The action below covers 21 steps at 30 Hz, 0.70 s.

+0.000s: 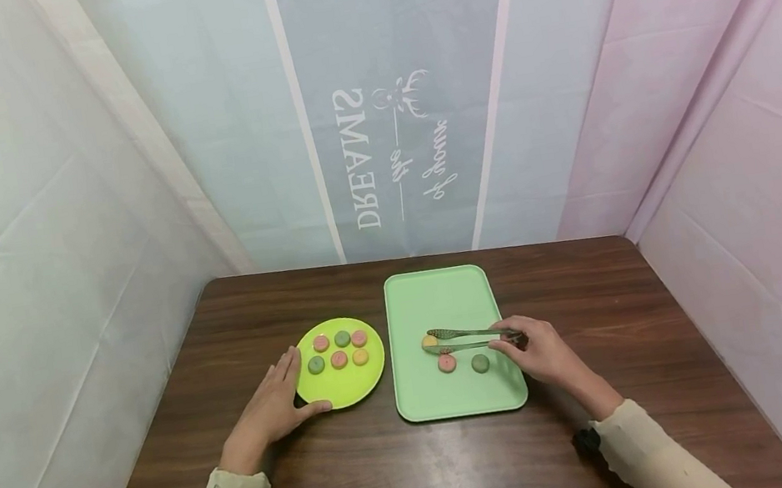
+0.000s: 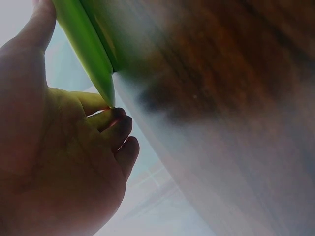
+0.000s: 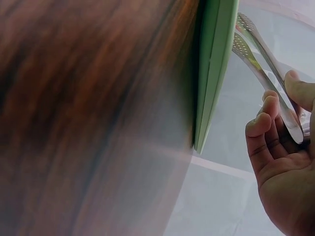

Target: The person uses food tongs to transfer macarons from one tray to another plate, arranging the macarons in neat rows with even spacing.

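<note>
My left hand (image 1: 272, 403) rests against the left rim of a yellow-green round plate (image 1: 340, 393), thumb at the front edge and fingers spread along the side. In the left wrist view, fingertips touch the green rim. Several pink, green and yellow macarons lie on the plate in two rows. My right hand (image 1: 543, 349) holds metal tongs (image 3: 268, 73) with perforated tips over the light green tray (image 1: 437, 296). Between the tongs' tips is a yellow macaron (image 1: 429, 341); whether both tips touch it, I cannot tell. Nearby on the tray lie a pink macaron (image 1: 447, 364) and a green macaron (image 1: 481, 364).
Plate and tray stand side by side on a dark wooden table (image 1: 425, 475), with a narrow gap between them. A printed curtain (image 1: 399, 40) hangs behind the table's far edge, and pale cloth covers both sides.
</note>
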Tool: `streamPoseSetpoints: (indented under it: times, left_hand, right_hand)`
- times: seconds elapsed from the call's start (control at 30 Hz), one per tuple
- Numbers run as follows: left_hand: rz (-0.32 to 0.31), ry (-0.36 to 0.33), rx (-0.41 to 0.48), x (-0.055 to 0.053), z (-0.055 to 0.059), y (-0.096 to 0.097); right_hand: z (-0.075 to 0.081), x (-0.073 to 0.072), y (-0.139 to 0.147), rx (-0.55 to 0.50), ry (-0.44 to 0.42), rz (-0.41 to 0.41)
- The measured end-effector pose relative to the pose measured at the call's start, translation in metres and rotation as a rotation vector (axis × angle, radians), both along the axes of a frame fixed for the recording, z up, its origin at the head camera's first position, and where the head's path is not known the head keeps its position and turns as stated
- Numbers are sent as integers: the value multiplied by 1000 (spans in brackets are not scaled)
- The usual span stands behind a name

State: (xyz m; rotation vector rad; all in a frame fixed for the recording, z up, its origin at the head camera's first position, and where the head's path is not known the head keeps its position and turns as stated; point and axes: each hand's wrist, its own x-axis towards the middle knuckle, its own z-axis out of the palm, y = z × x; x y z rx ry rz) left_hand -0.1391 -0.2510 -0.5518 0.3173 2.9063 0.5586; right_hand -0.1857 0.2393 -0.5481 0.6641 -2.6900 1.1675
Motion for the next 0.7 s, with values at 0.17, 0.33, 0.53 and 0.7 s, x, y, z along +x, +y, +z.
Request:
streamPoseSetpoints:
  times: [0.17, 0.33, 0.53, 0.7]
  left_hand:
    - [-1, 2, 1, 0, -1, 0]
    - [-6, 0, 1, -2, 0, -1]
    - [-4, -14, 3, -4, 3, -2]
    - [-2, -24, 5, -6, 6, -4]
  right_hand:
    - [-1, 1, 0, -9, 0, 1]
    - [1, 1, -2, -16, 1, -1]
    - [4, 0, -3, -19, -1, -6]
    - [7, -1, -4, -31, 12, -3]
